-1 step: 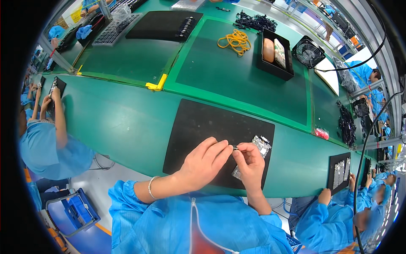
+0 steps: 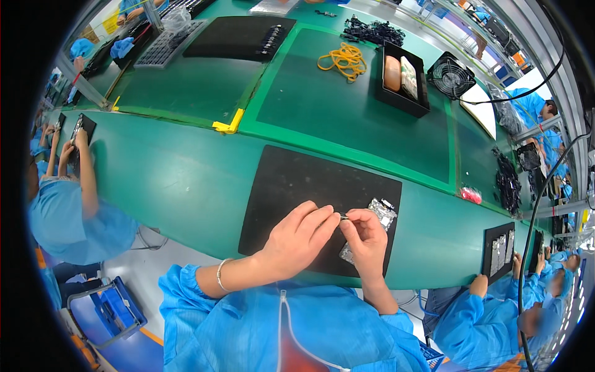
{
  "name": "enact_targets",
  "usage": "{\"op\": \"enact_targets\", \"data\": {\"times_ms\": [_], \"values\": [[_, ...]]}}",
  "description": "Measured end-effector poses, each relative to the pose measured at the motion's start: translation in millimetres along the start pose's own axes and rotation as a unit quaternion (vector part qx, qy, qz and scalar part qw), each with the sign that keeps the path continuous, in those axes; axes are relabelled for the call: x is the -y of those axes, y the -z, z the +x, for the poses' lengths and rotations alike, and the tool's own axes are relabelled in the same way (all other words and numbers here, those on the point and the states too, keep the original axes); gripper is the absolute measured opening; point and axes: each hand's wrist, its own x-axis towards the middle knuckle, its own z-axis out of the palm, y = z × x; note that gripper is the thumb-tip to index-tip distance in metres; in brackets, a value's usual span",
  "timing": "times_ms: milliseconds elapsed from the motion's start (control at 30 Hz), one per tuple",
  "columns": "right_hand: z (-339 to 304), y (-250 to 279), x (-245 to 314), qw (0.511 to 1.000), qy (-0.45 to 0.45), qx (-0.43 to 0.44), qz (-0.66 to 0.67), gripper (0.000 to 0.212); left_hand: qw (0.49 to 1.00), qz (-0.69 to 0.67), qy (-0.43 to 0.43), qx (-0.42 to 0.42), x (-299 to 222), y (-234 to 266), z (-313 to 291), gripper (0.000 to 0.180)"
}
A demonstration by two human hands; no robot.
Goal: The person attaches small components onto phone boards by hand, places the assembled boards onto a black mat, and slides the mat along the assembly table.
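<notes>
Over the black mat (image 2: 282, 186), my left hand (image 2: 302, 239) and my right hand (image 2: 367, 243) meet at the fingertips. Pinched between them is a small, thin, dark piece (image 2: 344, 217) with a shiny edge. The fingers cover most of it, so its kind does not show. Partly behind my right hand lies a silvery circuit-board assembly (image 2: 382, 214) on the mat. Its lower part comes out between my two hands, and the middle is hidden.
Beyond the mat are a yellow corner marker (image 2: 229, 122), yellow bands (image 2: 344, 62), a black box (image 2: 403, 102) with two blocks, a black fan (image 2: 452, 75) and dark cables (image 2: 372, 30). Co-workers in blue sit on both sides. A black cable (image 2: 534, 248) hangs at right.
</notes>
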Motion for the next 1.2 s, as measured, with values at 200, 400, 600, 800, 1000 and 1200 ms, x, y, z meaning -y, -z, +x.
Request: {"op": "enact_targets", "data": {"times_ms": [200,400,600,800,1000,1200], "values": [[2.4,0.7,1.3,0.999,0.026,0.02,-0.011,0.01,1.0,-0.011,-0.007,0.016,0.1,1.8,-1.5,0.04],[9.1,-1.9,-0.3,0.997,0.022,0.059,-0.047,0.012,0.999,-0.028,0.034,0.018,-2.3,6.1,4.1,0.036],[12.3,1.4,3.4,0.996,0.025,0.059,-0.061,0.015,0.998,-0.045,0.036,0.021,-0.9,1.6,5.8,0.037],[14.1,3.6,8.8,0.995,0.029,0.078,-0.06,0.015,0.997,-0.069,0.03,0.022,3.4,3.8,3.6,0.038],[15.9,-6.0,9.4,0.992,0.065,0.054,-0.091,0.013,0.999,-0.029,0.036,0.029,-0.8,11.4,7.8,0.037],[10.6,3.1,7.9,0.995,0.037,0.016,-0.095,0.015,0.995,-0.089,0.043,0.026,0.0,2.6,13.7,0.038]]}}
